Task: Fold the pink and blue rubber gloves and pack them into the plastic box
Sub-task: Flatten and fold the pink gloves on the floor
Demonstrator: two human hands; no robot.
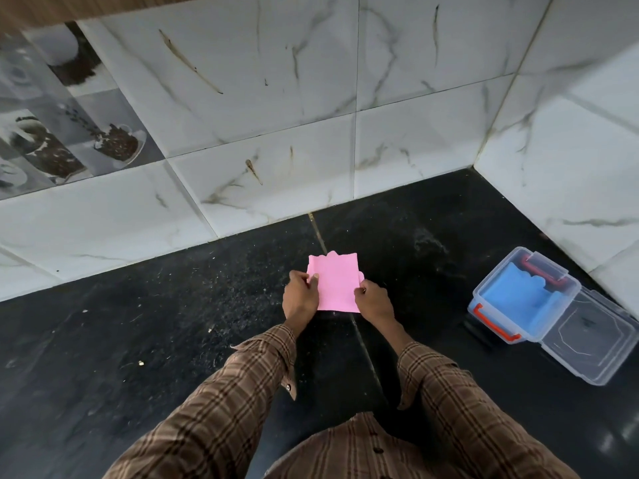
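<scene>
While both hands pinch it, pink glove (337,285) lies folded on counter (173,323) | left hand (300,299) grips left edge | right hand (374,302) grips right edge | blue glove (518,299) in box (567,292), far right

The person's left hand (300,294) and right hand (374,301) pinch the folded pink glove (337,283) at its two side edges, each grip near the lower corners, with the glove spread flat between them just over the black tabletop (173,323). The glove's scalloped edge points away from the grip, toward the marble-tiled wall (276,115). Well off to the right of the right-hand grip stands the plastic box (518,299), open, its clear lid (591,344) laid back flat on the tabletop. The blue glove (515,299) lies folded inside it. Orange latches (498,326) show on the box's rim. Brown checked sleeves (242,392) cover both forearms.
</scene>
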